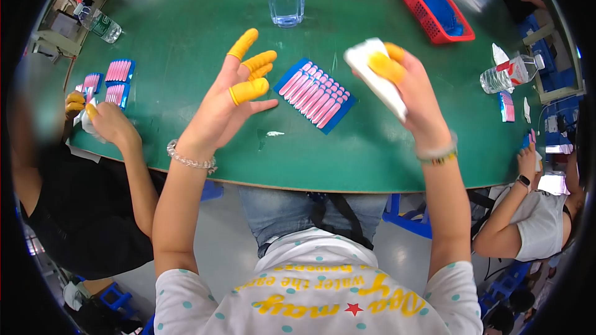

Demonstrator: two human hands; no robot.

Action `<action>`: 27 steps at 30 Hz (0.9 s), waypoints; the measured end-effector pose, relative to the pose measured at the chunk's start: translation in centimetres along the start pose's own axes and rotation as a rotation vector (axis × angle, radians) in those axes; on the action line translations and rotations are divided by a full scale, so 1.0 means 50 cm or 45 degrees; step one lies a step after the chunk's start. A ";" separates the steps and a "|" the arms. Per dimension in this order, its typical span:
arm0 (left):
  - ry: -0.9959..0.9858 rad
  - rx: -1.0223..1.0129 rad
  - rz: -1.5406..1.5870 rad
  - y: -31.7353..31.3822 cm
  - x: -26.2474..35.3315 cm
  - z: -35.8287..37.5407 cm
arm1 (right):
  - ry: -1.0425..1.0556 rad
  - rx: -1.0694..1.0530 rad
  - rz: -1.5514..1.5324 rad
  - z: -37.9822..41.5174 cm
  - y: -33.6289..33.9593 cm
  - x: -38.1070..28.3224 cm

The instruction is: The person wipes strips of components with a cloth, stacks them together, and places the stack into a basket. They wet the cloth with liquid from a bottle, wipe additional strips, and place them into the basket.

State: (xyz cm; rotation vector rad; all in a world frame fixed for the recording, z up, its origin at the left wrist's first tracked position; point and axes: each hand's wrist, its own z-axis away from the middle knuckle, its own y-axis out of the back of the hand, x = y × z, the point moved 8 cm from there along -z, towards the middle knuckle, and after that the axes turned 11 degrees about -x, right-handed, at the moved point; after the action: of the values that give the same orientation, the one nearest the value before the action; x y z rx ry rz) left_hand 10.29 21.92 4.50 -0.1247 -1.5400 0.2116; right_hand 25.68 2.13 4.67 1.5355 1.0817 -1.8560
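Note:
My left hand (pixel 233 90) is raised over the green table with its fingers spread, yellow finger cots on several fingertips, and nothing in it. Just right of it lies a blue card (pixel 335 118) bearing rows of small pink, glossy strips. Farther right, my right hand (pixel 410 84), also in yellow finger cots, grips a folded white cloth or tissue (pixel 366 62) between thumb and fingers, above the table and apart from the card. A small white scrap (pixel 275 133) rests on the table below the card.
A clear plastic bottle (pixel 287 0) stands at the back. Back right is a red basket (pixel 450 28) with blue contents. Another bottle (pixel 506 75) lies to the right. At left, a co-worker's hand (pixel 112 121) is near several pink-and-blue cards (pixel 119 71); another person sits at right.

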 end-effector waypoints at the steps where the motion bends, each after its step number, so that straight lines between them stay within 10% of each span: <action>1: 0.002 -0.044 0.183 -0.006 -0.017 0.008 | -0.025 -0.053 0.177 -0.033 -0.013 -0.001; 27: 0.102 -0.039 0.155 -0.087 -0.026 -0.029 | -0.414 -0.560 0.430 -0.102 -0.039 0.024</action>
State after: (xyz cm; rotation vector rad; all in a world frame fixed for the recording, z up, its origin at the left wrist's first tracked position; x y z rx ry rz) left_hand 11.98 17.47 4.12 -0.2488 -1.4573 0.2762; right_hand 26.74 7.53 3.79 1.0436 0.9312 -1.4524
